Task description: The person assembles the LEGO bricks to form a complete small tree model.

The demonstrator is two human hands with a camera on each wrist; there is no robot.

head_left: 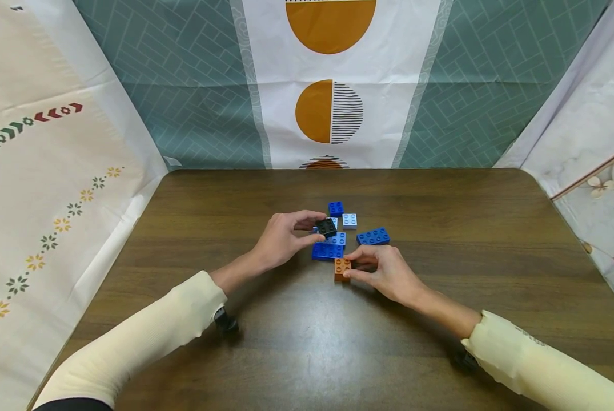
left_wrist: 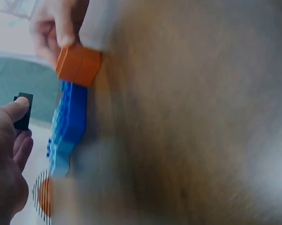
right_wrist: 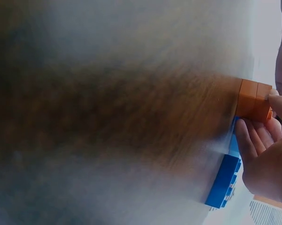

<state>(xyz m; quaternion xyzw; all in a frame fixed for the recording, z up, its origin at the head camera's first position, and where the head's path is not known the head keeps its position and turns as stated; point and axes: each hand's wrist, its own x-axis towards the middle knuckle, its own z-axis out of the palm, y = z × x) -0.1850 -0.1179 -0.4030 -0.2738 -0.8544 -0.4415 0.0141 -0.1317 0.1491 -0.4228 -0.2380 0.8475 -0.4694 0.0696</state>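
In the head view my left hand (head_left: 283, 237) pinches a small black toy brick (head_left: 326, 228) between thumb and fingers, above a cluster of blue bricks. The left wrist view shows that black brick (left_wrist: 23, 111) held up off the table. My right hand (head_left: 386, 271) grips an orange brick stack (head_left: 342, 269) at the cluster's near edge; a seam in the right wrist view suggests two orange bricks (right_wrist: 254, 100), one on the other. Just behind it lies a dark blue brick (head_left: 327, 252), with a light blue brick (head_left: 338, 238) beyond, partly hidden by the black one.
A long blue brick (head_left: 373, 236) lies right of the cluster, behind my right hand. Farther back are a pale blue brick (head_left: 349, 221) and a small dark blue brick (head_left: 336, 209). The brown wooden table (head_left: 224, 200) ends at a patterned cloth (head_left: 332, 68).
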